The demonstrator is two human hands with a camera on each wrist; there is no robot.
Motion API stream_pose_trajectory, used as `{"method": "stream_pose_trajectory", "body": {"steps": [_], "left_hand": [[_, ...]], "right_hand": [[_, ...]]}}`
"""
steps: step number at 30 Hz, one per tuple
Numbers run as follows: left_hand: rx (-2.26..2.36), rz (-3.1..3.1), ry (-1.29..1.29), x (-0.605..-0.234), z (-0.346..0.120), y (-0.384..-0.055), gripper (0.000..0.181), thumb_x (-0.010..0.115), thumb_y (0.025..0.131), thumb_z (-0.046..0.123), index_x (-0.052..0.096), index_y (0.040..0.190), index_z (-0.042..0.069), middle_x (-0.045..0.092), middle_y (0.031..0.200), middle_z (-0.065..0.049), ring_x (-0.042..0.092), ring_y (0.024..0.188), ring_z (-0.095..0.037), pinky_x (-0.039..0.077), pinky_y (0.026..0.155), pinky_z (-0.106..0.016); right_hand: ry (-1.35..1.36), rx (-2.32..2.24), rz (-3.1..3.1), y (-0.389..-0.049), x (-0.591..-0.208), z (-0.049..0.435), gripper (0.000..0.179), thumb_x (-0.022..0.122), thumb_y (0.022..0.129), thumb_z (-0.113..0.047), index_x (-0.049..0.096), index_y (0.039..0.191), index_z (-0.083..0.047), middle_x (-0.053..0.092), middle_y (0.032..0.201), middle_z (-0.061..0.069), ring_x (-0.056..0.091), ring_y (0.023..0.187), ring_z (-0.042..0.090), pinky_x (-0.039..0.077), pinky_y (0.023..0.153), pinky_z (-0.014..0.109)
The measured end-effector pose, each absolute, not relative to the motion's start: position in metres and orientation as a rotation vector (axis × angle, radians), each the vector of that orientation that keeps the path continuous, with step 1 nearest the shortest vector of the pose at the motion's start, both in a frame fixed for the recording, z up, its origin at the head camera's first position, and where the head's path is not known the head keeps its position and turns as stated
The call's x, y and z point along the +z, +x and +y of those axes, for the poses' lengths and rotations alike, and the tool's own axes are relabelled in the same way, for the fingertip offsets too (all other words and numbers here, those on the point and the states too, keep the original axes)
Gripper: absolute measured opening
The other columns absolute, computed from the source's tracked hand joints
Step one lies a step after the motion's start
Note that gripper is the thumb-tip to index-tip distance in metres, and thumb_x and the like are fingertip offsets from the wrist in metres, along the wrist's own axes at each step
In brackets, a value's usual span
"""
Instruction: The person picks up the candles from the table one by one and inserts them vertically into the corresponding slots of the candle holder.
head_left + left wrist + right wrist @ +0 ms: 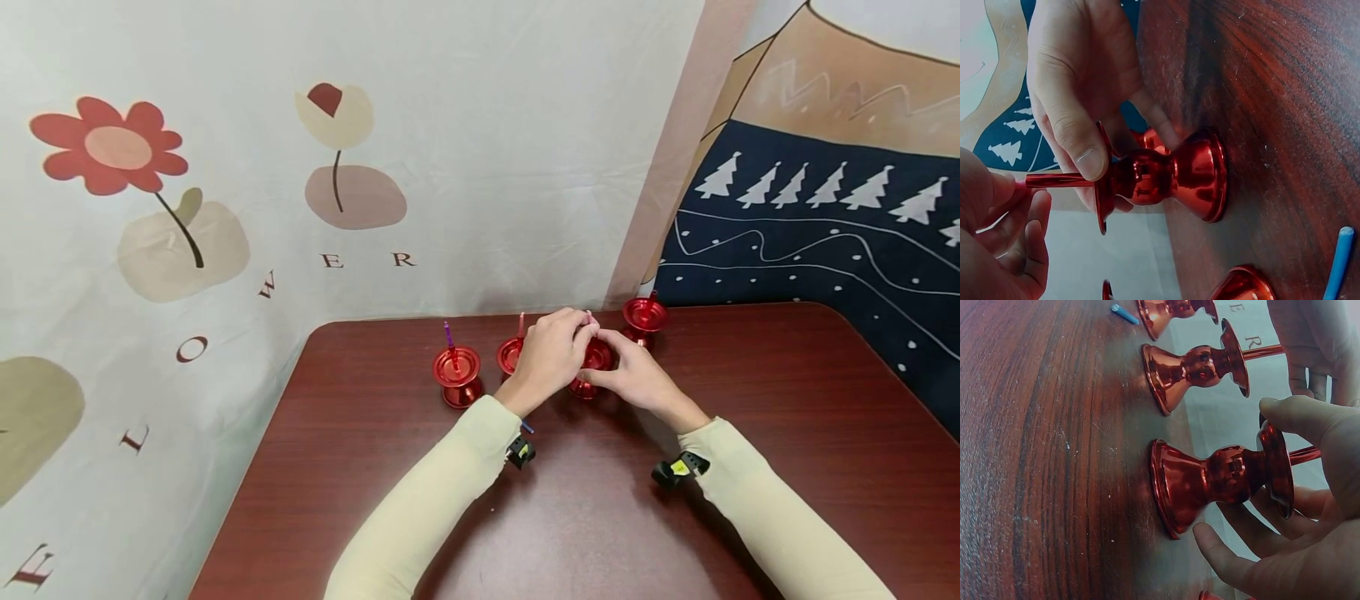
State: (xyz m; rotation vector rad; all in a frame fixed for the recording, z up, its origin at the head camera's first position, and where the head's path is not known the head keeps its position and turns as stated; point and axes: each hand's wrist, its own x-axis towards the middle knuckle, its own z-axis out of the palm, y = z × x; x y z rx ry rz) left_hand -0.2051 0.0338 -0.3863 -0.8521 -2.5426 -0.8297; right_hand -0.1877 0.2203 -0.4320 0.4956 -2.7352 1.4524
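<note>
A shiny red candle holder (597, 357) stands upright on the table between the two hands. My right hand (637, 372) grips its dish, the thumb on the rim in the left wrist view and the other fingers behind and under it. Above the dish, my left hand (551, 350) pinches a pink candle (1020, 185) at the mouth of the holder's narrow tube (1060, 180). Most of that candle is hidden by the fingers. Left of the hands is a second red holder (509, 356) with a pink candle (521, 325), partly behind the left hand.
Farther left stands a red holder (456, 367) bearing a purple candle (448, 335). Another red holder (645, 315) is at the back right, near the table's far edge. A blue candle (1339, 262) lies on the brown table (360, 467). Printed cloth hangs behind.
</note>
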Motion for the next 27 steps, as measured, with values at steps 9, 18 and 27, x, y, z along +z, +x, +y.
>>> {"method": "stream_pose_trajectory", "body": {"steps": [9,18,27], "left_hand": [[-0.748,-2.545,-0.887,-0.3822,0.0352,-0.2034,0.024,0.063,0.114,0.022,0.082,0.116,0.007,0.080,0.112,-0.004,0.077,0.104,-0.020,0.063,0.086,-0.039],[-0.709,-2.552,-0.905,-0.3797,0.0351,-0.2032,0.023,0.062,0.113,0.019,0.083,0.113,0.008,0.080,0.109,-0.003,0.078,0.102,-0.019,0.063,0.085,-0.039],[-0.688,-2.571,-0.902,-0.3793,0.0355,-0.2057,0.023,0.063,0.112,0.018,0.084,0.113,0.009,0.081,0.109,-0.003,0.078,0.103,-0.021,0.063,0.086,-0.040]], "right_hand": [[0.501,1.444,-2.730,-0.1870,-0.4336,0.2206,0.072,0.083,0.095,-0.014,0.052,0.156,0.007,0.058,0.153,0.029,0.058,0.136,0.044,0.043,0.119,0.063],[0.491,1.453,-2.729,-0.1871,-0.4342,0.2207,0.071,0.082,0.095,-0.013,0.052,0.156,0.007,0.059,0.153,0.029,0.059,0.135,0.044,0.043,0.118,0.063],[0.485,1.471,-2.738,-0.1860,-0.4324,0.2200,0.072,0.082,0.095,-0.015,0.050,0.156,0.007,0.059,0.153,0.029,0.060,0.134,0.044,0.045,0.117,0.063]]}}
